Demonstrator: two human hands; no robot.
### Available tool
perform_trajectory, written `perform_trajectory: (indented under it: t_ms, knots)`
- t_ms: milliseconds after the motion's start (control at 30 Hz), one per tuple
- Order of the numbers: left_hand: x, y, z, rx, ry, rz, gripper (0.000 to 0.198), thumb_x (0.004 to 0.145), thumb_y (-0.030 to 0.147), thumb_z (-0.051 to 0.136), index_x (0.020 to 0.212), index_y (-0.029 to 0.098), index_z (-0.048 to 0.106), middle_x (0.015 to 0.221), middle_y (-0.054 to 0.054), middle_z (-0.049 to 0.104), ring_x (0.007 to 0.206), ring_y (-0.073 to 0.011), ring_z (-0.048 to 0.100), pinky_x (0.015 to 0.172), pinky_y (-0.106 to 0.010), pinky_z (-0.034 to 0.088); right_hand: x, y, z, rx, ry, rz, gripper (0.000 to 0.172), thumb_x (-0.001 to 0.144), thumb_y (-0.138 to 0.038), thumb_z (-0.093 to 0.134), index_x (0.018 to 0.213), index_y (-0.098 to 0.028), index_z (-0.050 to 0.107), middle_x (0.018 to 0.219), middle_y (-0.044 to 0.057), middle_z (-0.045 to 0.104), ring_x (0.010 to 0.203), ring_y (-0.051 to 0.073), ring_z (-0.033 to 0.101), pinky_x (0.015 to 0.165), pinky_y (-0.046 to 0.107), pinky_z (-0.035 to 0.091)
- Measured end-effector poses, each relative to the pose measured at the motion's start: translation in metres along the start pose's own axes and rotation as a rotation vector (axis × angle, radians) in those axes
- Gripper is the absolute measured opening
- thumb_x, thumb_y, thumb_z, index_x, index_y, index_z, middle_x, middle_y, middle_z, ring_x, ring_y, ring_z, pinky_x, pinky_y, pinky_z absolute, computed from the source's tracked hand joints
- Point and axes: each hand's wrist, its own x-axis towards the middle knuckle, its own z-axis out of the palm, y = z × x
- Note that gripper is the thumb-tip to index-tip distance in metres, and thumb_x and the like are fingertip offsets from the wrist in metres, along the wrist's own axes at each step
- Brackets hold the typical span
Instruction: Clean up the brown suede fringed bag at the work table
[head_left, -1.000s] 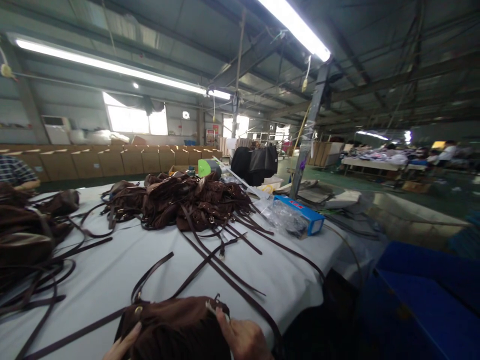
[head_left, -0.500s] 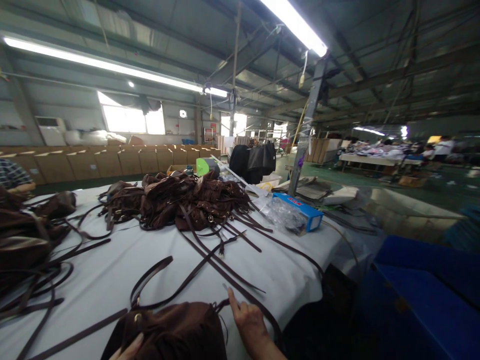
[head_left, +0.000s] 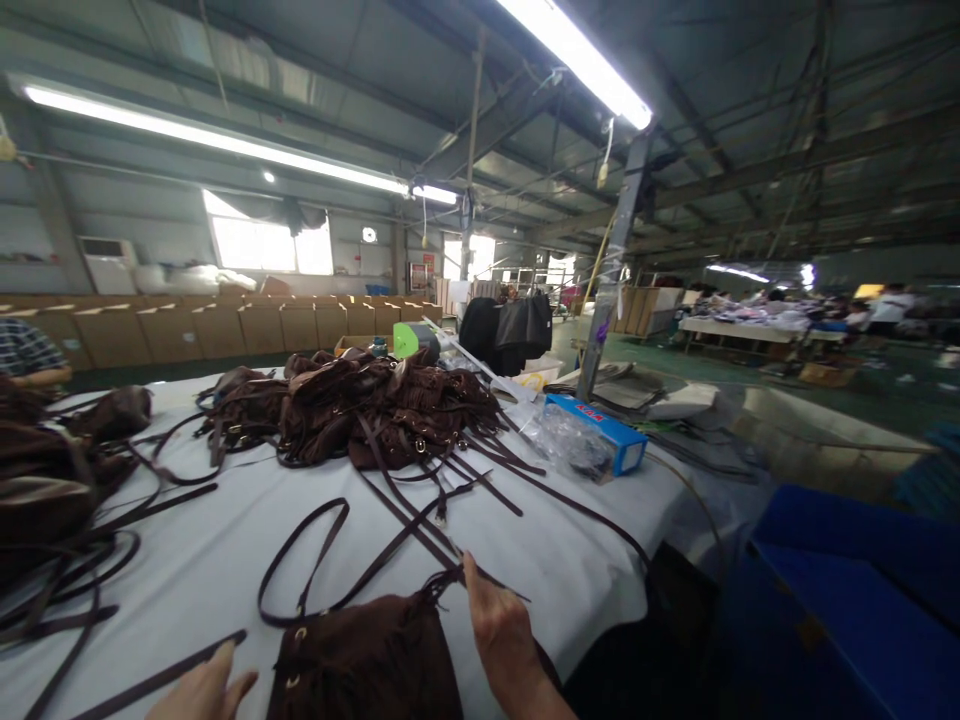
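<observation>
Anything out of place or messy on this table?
Nothing looks spilled or damaged. Loose straps sprawl tangled across the white table from the pile of bags, and one appears to trail over the right edge. The right hand touches the strap of the near bag; the left hand rests beside it.

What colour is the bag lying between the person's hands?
The bag is dark brown, like its straps; the head view, the only one, shows it.
</observation>
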Motion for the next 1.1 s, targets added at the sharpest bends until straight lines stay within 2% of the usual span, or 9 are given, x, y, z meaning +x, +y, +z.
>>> perform_trajectory:
  t_ms: [100,167,267,367,500,667,800,967,1100]
  knots:
    - [0.012,0.058,0.011,-0.05,0.065,0.158,0.052,0.086,0.046,0.04,0.124,0.013,0.054,0.118,-0.014,0.065,0.116,-0.0277,0.057,0.101,-0.041,0.04,0.008,-0.006,0.0,0.012,0.036,-0.011,0.05,0.077,0.012,0.039,0.124,-0.001,0.047,0.066,0.003,0.06,0.054,0.016,0.057,0.051,0.029,0.048]
    - [0.018,0.107,0.04,-0.298,0.031,0.354,0.053,0.087,0.042,0.041,0.13,0.011,0.048,0.13,-0.014,0.057,0.121,-0.0244,0.052,0.104,-0.037,0.038,0.01,-0.007,0.001,0.044,0.046,-0.022,0.047,0.08,0.01,0.037,0.124,-0.002,0.048,0.073,0.006,0.063,0.059,0.017,0.059,0.055,0.03,0.05]
    - [0.022,0.163,0.097,-0.51,-0.059,0.493,0.052,0.085,0.035,0.047,0.131,0.01,0.046,0.129,-0.017,0.057,0.12,-0.0253,0.052,0.1,-0.036,0.039,0.005,-0.005,0.004,0.065,0.057,-0.006,0.043,0.083,0.005,0.04,0.124,-0.007,0.05,0.078,0.008,0.065,0.063,0.018,0.061,0.06,0.031,0.052]
    - [0.015,0.182,0.143,-0.544,-0.102,0.511,0.035,0.092,0.03,0.031,0.1,0.014,0.061,0.091,-0.013,0.07,0.084,-0.0236,0.064,0.077,-0.034,0.046,-0.006,-0.006,0.005,0.01,-0.093,0.044,0.05,0.078,0.006,0.048,0.124,-0.012,0.053,0.073,0.006,0.065,0.061,0.02,0.062,0.058,0.031,0.053]
    - [-0.003,0.172,0.169,-0.531,-0.097,0.51,0.031,0.088,0.026,0.029,0.074,0.019,0.056,0.07,-0.011,0.065,0.067,-0.0245,0.057,0.067,-0.036,0.04,-0.004,-0.005,0.002,0.091,-0.476,0.281,0.054,0.078,0.009,0.041,0.124,-0.015,0.056,0.072,0.009,0.067,0.065,0.024,0.066,0.059,0.035,0.053]
    - [-0.009,0.159,0.176,-0.579,-0.135,0.514,0.029,0.082,0.042,0.044,0.063,0.022,0.05,0.057,-0.004,0.052,0.061,-0.0202,0.051,0.064,-0.031,0.039,0.028,0.038,-0.003,0.24,-0.557,0.553,0.059,0.079,0.01,0.019,0.132,0.003,0.045,0.081,0.025,0.068,0.078,0.033,0.068,0.068,0.044,0.05]
    - [0.01,0.158,0.169,-0.678,-0.106,0.359,0.048,0.092,0.05,0.017,0.07,0.021,0.048,0.054,0.001,0.044,0.051,-0.016,0.047,0.054,-0.027,0.04,0.03,0.062,-0.013,0.48,-0.539,0.583,0.05,0.091,-0.008,0.023,0.137,-0.012,0.043,0.081,0.015,0.069,0.079,0.028,0.068,0.074,0.041,0.05]
    - [0.025,0.163,0.136,-0.72,-0.107,0.455,0.04,0.089,0.047,0.037,0.07,0.019,0.058,0.079,-0.005,0.056,0.08,-0.0202,0.055,0.077,-0.032,0.044,0.001,0.044,-0.021,0.881,-0.658,0.623,0.045,0.09,-0.026,0.028,0.126,-0.016,0.053,0.068,0.001,0.063,0.05,0.015,0.063,0.047,0.023,0.049]
    - [0.021,0.172,0.107,-0.68,-0.126,0.547,0.023,0.085,0.039,0.053,0.08,0.023,0.07,0.116,-0.008,0.055,0.113,-0.0264,0.044,0.103,-0.044,0.029,0.004,0.025,-0.023,1.294,-0.599,0.763,0.055,0.082,-0.033,0.038,0.132,-0.012,0.046,0.056,-0.004,0.055,0.04,0.012,0.053,0.04,0.023,0.044]
